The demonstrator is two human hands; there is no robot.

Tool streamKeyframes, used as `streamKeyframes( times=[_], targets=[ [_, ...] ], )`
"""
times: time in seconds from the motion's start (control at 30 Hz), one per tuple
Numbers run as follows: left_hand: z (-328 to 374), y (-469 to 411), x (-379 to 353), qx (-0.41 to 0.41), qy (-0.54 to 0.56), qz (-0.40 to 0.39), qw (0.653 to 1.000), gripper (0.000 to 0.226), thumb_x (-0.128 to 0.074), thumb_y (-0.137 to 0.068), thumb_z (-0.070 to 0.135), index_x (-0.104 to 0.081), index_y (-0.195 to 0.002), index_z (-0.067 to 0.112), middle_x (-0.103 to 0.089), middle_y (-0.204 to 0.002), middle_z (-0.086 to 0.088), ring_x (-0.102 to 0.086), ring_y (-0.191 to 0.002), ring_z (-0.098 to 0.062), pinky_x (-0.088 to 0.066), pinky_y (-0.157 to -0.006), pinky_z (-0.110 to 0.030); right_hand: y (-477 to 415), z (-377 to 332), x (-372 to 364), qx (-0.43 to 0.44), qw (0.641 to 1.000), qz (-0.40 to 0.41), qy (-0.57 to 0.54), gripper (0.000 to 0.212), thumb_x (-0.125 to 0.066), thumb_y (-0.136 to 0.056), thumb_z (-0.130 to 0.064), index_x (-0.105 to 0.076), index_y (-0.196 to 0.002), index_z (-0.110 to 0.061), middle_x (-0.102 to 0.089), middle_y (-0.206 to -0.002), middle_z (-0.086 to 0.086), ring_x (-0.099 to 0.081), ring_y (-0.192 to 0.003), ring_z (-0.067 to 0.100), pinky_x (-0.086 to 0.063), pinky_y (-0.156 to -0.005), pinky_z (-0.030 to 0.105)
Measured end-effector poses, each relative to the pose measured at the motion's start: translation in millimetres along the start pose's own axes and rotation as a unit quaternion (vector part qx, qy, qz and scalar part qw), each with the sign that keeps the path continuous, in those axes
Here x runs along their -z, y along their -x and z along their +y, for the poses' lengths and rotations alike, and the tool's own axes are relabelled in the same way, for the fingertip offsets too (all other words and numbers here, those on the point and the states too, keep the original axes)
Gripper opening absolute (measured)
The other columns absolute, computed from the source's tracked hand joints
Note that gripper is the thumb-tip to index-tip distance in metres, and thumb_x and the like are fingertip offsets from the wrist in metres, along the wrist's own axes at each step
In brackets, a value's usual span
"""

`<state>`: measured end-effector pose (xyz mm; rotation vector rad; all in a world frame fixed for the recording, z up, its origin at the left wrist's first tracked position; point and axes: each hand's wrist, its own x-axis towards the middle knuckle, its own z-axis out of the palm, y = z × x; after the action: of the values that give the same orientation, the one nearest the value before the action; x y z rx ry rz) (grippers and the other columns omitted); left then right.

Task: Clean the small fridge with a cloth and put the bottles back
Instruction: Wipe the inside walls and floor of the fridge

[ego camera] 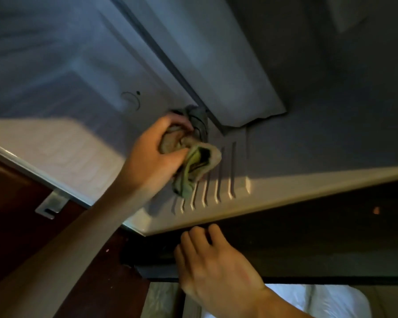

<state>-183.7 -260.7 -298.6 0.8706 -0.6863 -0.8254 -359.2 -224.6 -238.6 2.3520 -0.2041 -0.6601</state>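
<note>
l hand [156, 154] grips cloth [200, 165] in fridge [285, 189]; r hand [218, 269] flat

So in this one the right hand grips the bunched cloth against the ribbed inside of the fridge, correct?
Not quite: it is the left hand that grips the bunched cloth against the ribbed inside of the fridge. The right hand holds nothing, its fingers by the fridge's front edge below. The head view shows it.
</note>
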Motion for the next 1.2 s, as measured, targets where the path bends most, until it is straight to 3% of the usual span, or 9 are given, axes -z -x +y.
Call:
streamKeyframes(
  times=[0.1, 0.2, 0.4, 0.53, 0.7, 0.83, 0.97, 1.07, 1.2],
  targets=[
    [8.1, -11.2, -15.9, -0.056, -0.218, -0.006, 0.974, 0.035, -0.07, -0.072, 0.019, -0.065, -0.103, 0.035, -0.061, -0.105, 0.008, -0.063, -0.093, -0.008, -0.051, -0.083, -0.023, 0.2, -1.7, -0.2, 0.003, 1.0, 0.003, -0.003, 0.028, -0.043, -0.091, -0.014, -0.066, -0.076, -0.018, -0.057, -0.069, 0.006, -0.048, -0.062, 0.024, -0.042, -0.059, 0.034],
    [7.5, -5.8, -40.9, -0.065, -0.302, -0.052, 0.95, 0.039, -0.067, -0.075, 0.03, -0.06, -0.112, 0.043, -0.05, -0.119, 0.002, -0.061, -0.097, -0.024, -0.051, -0.088, -0.032, -0.7, -1.3, 1.8, 0.003, 1.0, 0.007, -0.01, 0.019, -0.05, -0.089, -0.017, -0.064, -0.075, -0.018, -0.054, -0.07, 0.006, -0.046, -0.064, 0.025, -0.04, -0.06, 0.035],
    [-8.1, -5.8, -30.6, 0.033, -0.212, -0.134, 0.968, 0.051, -0.074, -0.068, 0.062, -0.054, -0.112, 0.045, -0.059, -0.116, 0.012, -0.059, -0.106, -0.005, -0.05, -0.088, -0.021, -0.3, -3.4, 0.5, -0.005, 1.0, -0.016, -0.003, 0.025, -0.042, -0.087, -0.017, -0.064, -0.075, -0.018, -0.053, -0.068, 0.006, -0.046, -0.064, 0.025, -0.042, -0.059, 0.033],
    [-7.4, -5.2, -28.8, 0.016, -0.144, -0.178, 0.973, 0.04, -0.082, -0.073, 0.039, -0.061, -0.107, 0.04, -0.061, -0.107, 0.019, -0.061, -0.1, 0.001, -0.055, -0.089, -0.03, -0.6, -3.2, 2.3, -0.003, 1.0, -0.021, 0.011, 0.028, -0.038, -0.086, -0.017, -0.062, -0.072, -0.02, -0.051, -0.066, 0.004, -0.044, -0.063, 0.023, -0.039, -0.059, 0.033],
    [-9.9, 5.0, -44.5, -0.043, -0.193, -0.064, 0.978, 0.027, -0.078, -0.071, 0.033, -0.063, -0.092, 0.043, -0.046, -0.123, 0.001, -0.054, -0.102, -0.007, -0.048, -0.092, -0.021, -0.6, -3.5, 1.6, -0.007, 1.0, -0.012, 0.013, 0.036, -0.034, -0.086, -0.015, -0.065, -0.07, -0.023, -0.053, -0.065, 0.001, -0.046, -0.062, 0.022, -0.042, -0.057, 0.03],
    [-14.3, -3.7, -65.2, -0.063, -0.219, 0.039, 0.973, 0.022, -0.069, -0.071, 0.034, -0.063, -0.093, 0.039, -0.039, -0.126, -0.006, -0.052, -0.108, -0.026, -0.049, -0.095, -0.032, 1.5, -2.3, 1.9, 0.002, 1.0, -0.003, 0.015, 0.037, -0.035, -0.086, -0.013, -0.067, -0.071, -0.021, -0.056, -0.066, 0.002, -0.048, -0.062, 0.021, -0.045, -0.058, 0.03],
    [-28.3, -23.0, -69.7, -0.064, -0.201, 0.041, 0.977, 0.025, -0.064, -0.077, 0.015, -0.056, -0.091, 0.033, -0.04, -0.123, -0.008, -0.05, -0.101, -0.024, -0.047, -0.089, -0.029, 2.2, -1.6, -3.1, 0.003, 1.0, 0.008, 0.024, 0.05, -0.024, -0.094, -0.004, -0.066, -0.071, -0.019, -0.056, -0.065, 0.003, -0.05, -0.062, 0.019, -0.045, -0.056, 0.03],
    [-34.6, -20.4, -66.1, -0.076, -0.205, 0.031, 0.975, 0.017, -0.061, -0.076, 0.022, -0.064, -0.087, 0.034, -0.043, -0.127, -0.008, -0.048, -0.114, -0.022, -0.043, -0.096, -0.025, 1.1, -3.1, -7.1, -0.007, 0.999, 0.028, 0.023, 0.041, -0.032, -0.093, -0.007, -0.065, -0.07, -0.017, -0.054, -0.064, 0.005, -0.048, -0.06, 0.019, -0.044, -0.055, 0.029],
    [-32.6, -24.4, -55.5, -0.069, -0.244, -0.028, 0.967, 0.029, -0.058, -0.079, 0.029, -0.064, -0.1, 0.047, -0.036, -0.136, -0.006, -0.045, -0.124, -0.029, -0.041, -0.109, -0.033, 1.9, -4.2, -12.4, -0.026, 0.998, 0.058, 0.029, 0.057, -0.02, -0.1, -0.002, -0.066, -0.068, -0.017, -0.055, -0.062, 0.006, -0.049, -0.057, 0.02, -0.046, -0.056, 0.029]
  ],
)
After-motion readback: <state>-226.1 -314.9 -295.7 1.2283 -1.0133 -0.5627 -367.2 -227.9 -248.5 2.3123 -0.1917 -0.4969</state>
